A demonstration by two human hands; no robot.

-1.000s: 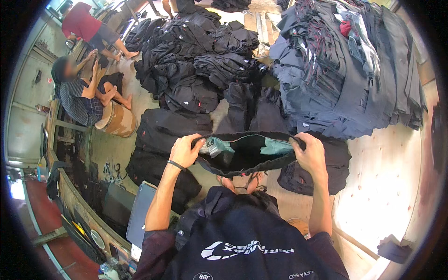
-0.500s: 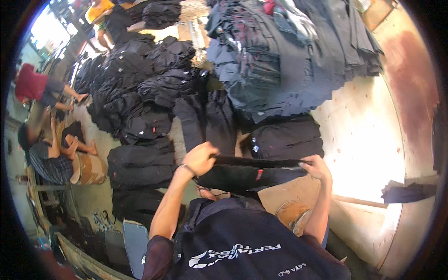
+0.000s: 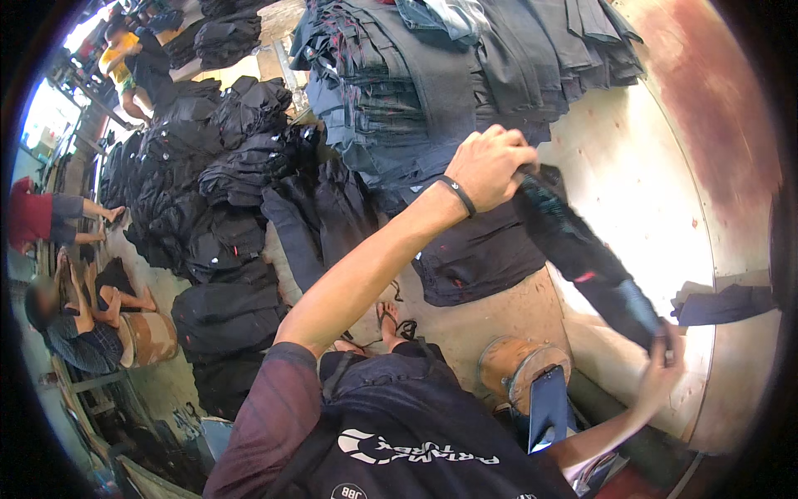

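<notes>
A dark garment (image 3: 573, 249), probably trousers gathered into a long band, is stretched between my two hands over a pale board. A small red tag shows near its middle. My left hand (image 3: 490, 170), with a black wristband below it, grips the upper end in a closed fist. Lower down on the right, my right hand (image 3: 662, 362) is closed on the other end; it is somewhat blurred. Just left of the held garment, a folded black garment (image 3: 482, 258) lies in a stack.
Stacked grey trousers (image 3: 440, 91) fill the top middle. Heaped black garments (image 3: 191, 158) cover the left floor. A wooden spool (image 3: 519, 366) stands beside me. Another dark garment (image 3: 723, 305) lies on the right-hand board (image 3: 615, 175). Several people sit or stand at far left.
My hands, with the garment, have swung right. The left hand rose and the right hand dropped, so the garment now slants steeply instead of lying nearly level. The view has turned too.
</notes>
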